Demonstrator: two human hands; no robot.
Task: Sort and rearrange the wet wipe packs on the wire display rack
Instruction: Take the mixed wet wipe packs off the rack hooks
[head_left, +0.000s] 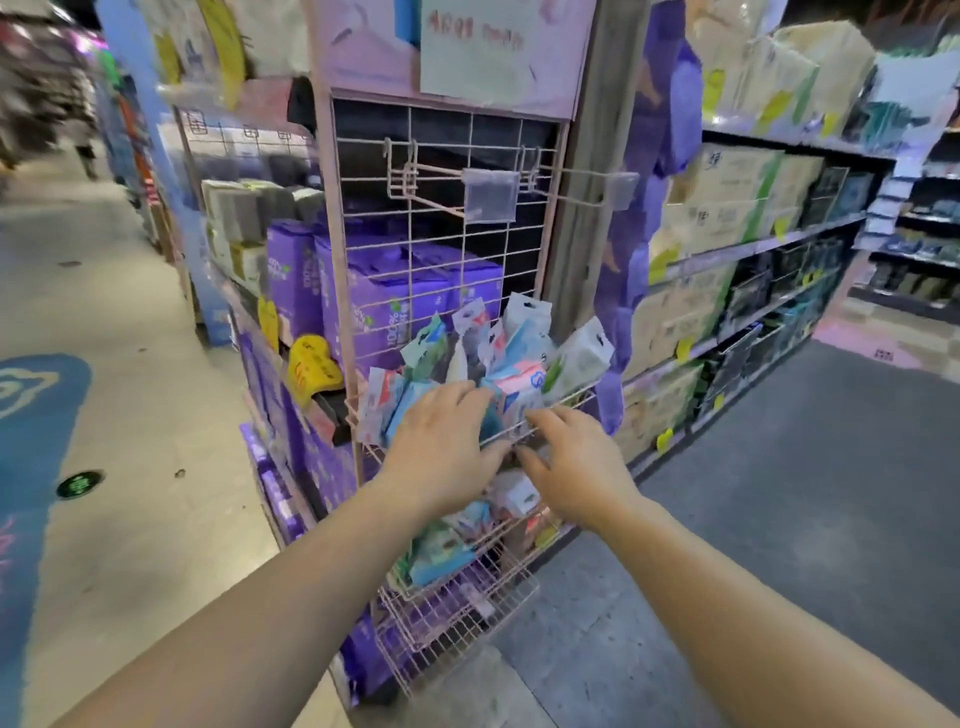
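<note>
A pink wire display rack (452, 218) stands at the end of a shelf row. Its upper basket (574, 399) holds several wet wipe packs (576, 358), white, blue, green and pink, standing loosely at mixed angles. My left hand (441, 441) reaches into this basket from the front, fingers over the packs and thumb below, around a teal pack (491, 422). Beside it, my right hand (571, 462) has straight fingers touching the basket's front wire. A lower basket (467, 618) holds more packs (441, 551), partly hidden by my arms.
Two bare hooks (431, 171) with clear tag holders stick out of the rack's upper grid. Purple packages (379, 306) fill the shelf behind. Boxed goods line the shelves (727, 208) to the right. Open aisle floor (779, 493) lies on both sides.
</note>
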